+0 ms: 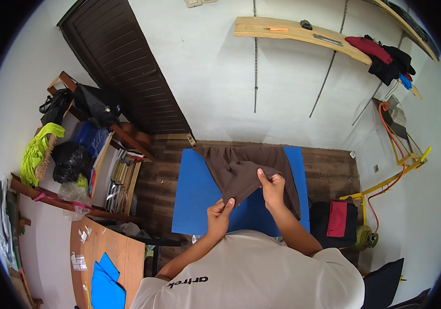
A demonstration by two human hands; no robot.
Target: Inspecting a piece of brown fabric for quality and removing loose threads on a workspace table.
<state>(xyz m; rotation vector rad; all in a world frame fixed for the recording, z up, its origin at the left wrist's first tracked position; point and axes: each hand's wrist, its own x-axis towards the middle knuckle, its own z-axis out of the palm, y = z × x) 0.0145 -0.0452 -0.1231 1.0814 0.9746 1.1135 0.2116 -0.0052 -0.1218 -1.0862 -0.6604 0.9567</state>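
A brown cloth (236, 167) lies draped over the far part of a blue tabletop (192, 206), its near edge lifted toward me. At the cloth's near left corner, my left hand (218, 217) pinches the fabric between thumb and fingers. Farther right and a little higher, my right hand (272, 189) grips the same edge, thumb on top. Between the two hands the edge runs slanting, with folds spreading away from it. The cloth's right side hangs down past my right hand along the blue surface. Its full shape is hidden by the folds.
On the left stand a wooden shelf (122, 139) with bags and a wooden table (128, 247) bearing a blue cloth piece (106, 283). At right, a red cloth (337, 219) lies on a black one, beside a yellow frame (385, 177) with an orange hose. A wall shelf (292, 28) holds folded garments.
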